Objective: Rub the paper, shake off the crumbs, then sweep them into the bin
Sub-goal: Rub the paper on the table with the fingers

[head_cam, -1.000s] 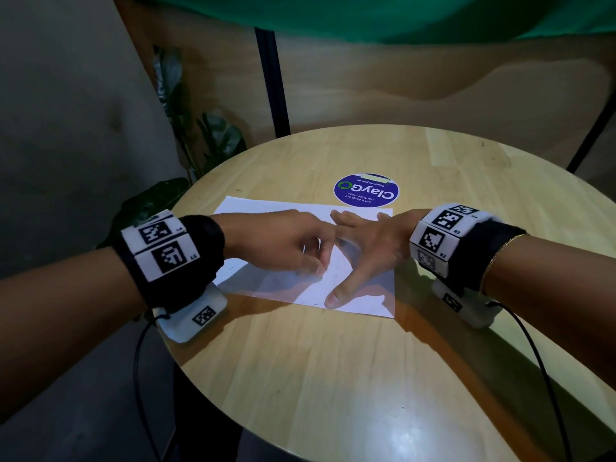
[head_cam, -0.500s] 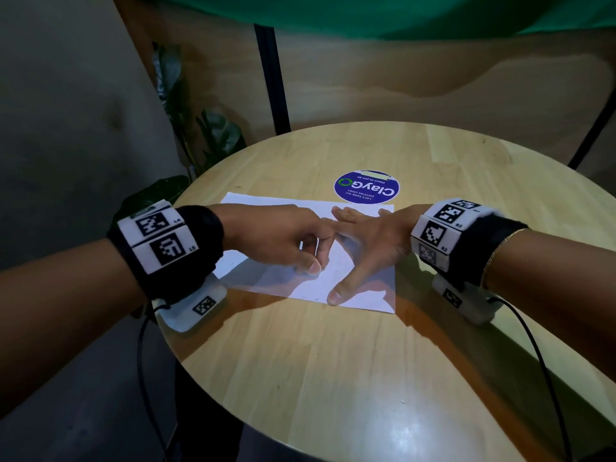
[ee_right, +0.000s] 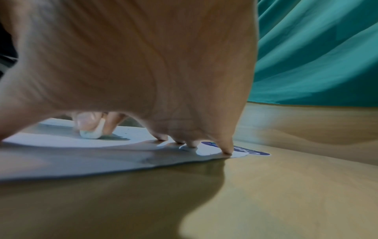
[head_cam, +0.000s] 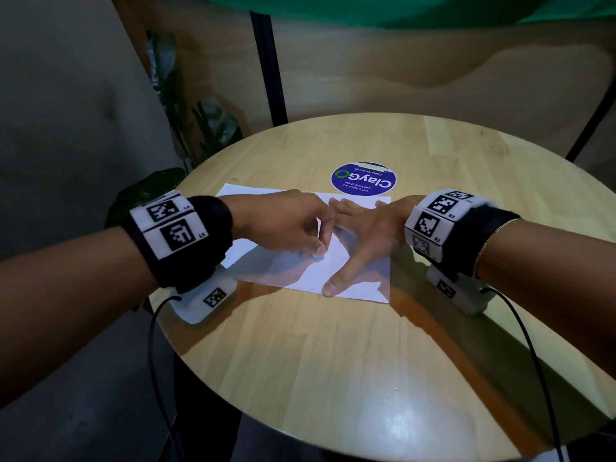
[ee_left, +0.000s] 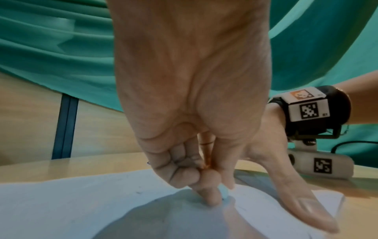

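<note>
Round wooden surface (head_cam: 333,345) bears the paper (head_cam: 353,278) — right hand (head_cam: 366,231) splayed flat, left hand (head_cam: 286,225) pinching an eraser (ee_right: 91,133) — hard rubbing might crumple it.

Round wooden table (head_cam: 350,355); round blue sticker (head_cam: 363,179) at its far centre. Leafy plant (head_cam: 213,128) off far left, beside black post (head_cam: 268,58). Green curtain (head_cam: 433,8) above, far.

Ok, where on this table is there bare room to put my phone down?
Bare wood on the round table between the paper and its near edge. Crowded mid-table: left hand, right hand and blue ClayGo sticker.
</note>
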